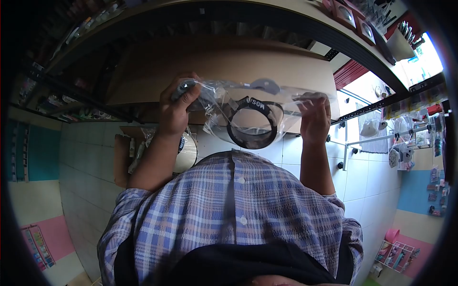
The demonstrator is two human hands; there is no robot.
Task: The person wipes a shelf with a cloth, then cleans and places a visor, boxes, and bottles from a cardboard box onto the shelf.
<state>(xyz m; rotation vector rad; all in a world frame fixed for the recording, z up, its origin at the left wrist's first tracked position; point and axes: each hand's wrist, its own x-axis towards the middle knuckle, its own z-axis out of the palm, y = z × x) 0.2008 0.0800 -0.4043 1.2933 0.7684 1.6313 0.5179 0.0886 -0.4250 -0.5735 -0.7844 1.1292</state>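
A clear plastic bag (216,110) is stretched between my two hands, in front of my chest. Inside it sits a black ring-shaped band (232,131) with white lettering that shows upside down. My left hand (182,101) is closed around the bunched left end of the bag, thumb on top. At the opposite end, my right hand (315,119) grips the plastic with its fingers near the bag's corner. A greyish rounded tab (265,86) shows at the bag's far edge.
Beyond the bag lies a brown shelf board (229,59) under a dark metal shelf beam (267,21). An open cardboard box (123,159) with wrapped items stands on the tiled floor at lower left. A wheeled rack (369,139) with hanging goods is at right.
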